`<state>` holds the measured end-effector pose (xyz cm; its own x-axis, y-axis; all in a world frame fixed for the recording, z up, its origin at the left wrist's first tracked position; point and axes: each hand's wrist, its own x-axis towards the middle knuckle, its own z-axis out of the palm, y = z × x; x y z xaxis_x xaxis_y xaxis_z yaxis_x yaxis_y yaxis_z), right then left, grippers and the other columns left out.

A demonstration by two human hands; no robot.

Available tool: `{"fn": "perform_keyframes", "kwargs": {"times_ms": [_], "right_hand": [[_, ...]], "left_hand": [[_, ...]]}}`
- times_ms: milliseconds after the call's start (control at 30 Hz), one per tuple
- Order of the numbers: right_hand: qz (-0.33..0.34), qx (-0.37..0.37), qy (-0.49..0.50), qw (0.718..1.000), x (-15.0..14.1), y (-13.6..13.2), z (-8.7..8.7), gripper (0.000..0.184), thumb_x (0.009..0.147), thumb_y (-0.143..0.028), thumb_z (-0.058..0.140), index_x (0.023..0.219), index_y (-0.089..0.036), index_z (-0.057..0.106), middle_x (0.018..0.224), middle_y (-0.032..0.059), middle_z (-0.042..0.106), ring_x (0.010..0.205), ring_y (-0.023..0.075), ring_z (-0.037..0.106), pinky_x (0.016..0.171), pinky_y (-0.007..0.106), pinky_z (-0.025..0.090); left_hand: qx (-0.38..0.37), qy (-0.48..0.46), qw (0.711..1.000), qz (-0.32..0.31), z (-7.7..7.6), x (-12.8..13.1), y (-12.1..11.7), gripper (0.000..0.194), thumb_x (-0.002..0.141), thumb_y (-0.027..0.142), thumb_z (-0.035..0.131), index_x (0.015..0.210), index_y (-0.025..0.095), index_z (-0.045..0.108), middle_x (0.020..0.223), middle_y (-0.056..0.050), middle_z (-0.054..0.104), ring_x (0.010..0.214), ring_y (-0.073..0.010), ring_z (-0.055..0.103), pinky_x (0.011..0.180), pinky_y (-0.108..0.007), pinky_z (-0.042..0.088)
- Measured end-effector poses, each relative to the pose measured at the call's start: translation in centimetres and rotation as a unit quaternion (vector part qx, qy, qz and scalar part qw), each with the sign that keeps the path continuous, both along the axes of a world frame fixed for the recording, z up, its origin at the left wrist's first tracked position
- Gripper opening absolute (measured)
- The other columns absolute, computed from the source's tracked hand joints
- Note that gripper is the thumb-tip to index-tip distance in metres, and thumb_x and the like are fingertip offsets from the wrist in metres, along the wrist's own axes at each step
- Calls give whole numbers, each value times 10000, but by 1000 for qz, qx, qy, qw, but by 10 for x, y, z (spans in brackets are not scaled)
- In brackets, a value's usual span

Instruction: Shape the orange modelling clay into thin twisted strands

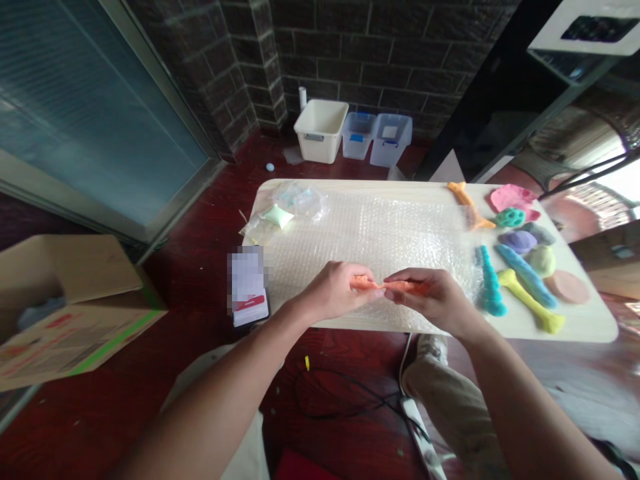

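Observation:
My left hand (337, 290) and my right hand (433, 297) hold one piece of orange modelling clay (407, 286) between them. Its middle is thin, like a narrow neck, where the two hands almost meet. Fingers and thumbs are closed on both ends, so much of the clay is hidden. Both hands are above the front part of a bubble wrap sheet (345, 233) spread over the table (590, 327). Right of my right hand lies a teal beaded clay shape (490, 283).
Several clay shapes lie at the table's right, among them a yellow bone-like one (533, 303) and a pink one (510, 199). A pale green packet (277, 217) and a phone (250, 287) are at the left. Bins (323, 133) and a cardboard box (75, 307) stand on the floor.

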<state>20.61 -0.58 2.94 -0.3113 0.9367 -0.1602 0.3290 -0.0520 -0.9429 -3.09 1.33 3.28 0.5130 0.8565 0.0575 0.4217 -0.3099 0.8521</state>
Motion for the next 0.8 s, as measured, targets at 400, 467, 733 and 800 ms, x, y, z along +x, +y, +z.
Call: {"fn": "perform_keyframes", "kwargs": {"times_ms": [400, 467, 733, 800], "right_hand": [[-156, 40, -21, 987, 7, 6, 3, 365, 757, -471, 864, 909, -143, 818, 684, 78, 744, 594, 181, 674, 561, 304, 585], [-248, 36, 25, 968, 16, 9, 1, 356, 713, -448, 901, 906, -162, 813, 730, 79, 750, 607, 181, 687, 564, 312, 614], [-314, 9, 111, 943, 31, 13, -2, 258, 735, -374, 906, 892, -196, 804, 778, 56, 728, 657, 163, 694, 563, 274, 616], [-276, -9, 129, 953, 26, 11, -1, 273, 739, -365, 905, 912, -182, 801, 771, 52, 727, 655, 154, 691, 585, 269, 610]], "left_hand": [[-35, -52, 997, 49, -4, -4, 8, 198, 903, 315, 673, 864, 161, 792, 776, -46, 763, 728, -165, 690, 651, -253, 488], [-56, -64, 994, 71, -6, -5, 10, 210, 900, 332, 676, 847, 157, 780, 770, -49, 754, 696, -153, 678, 624, -244, 484], [-150, -147, 973, 95, -16, -3, 15, 239, 892, 366, 678, 900, 136, 742, 773, -72, 737, 627, -134, 664, 543, -224, 499], [-163, -155, 969, 99, -15, -2, 15, 258, 885, 387, 686, 897, 135, 739, 769, -70, 726, 632, -136, 660, 540, -226, 507]]}}
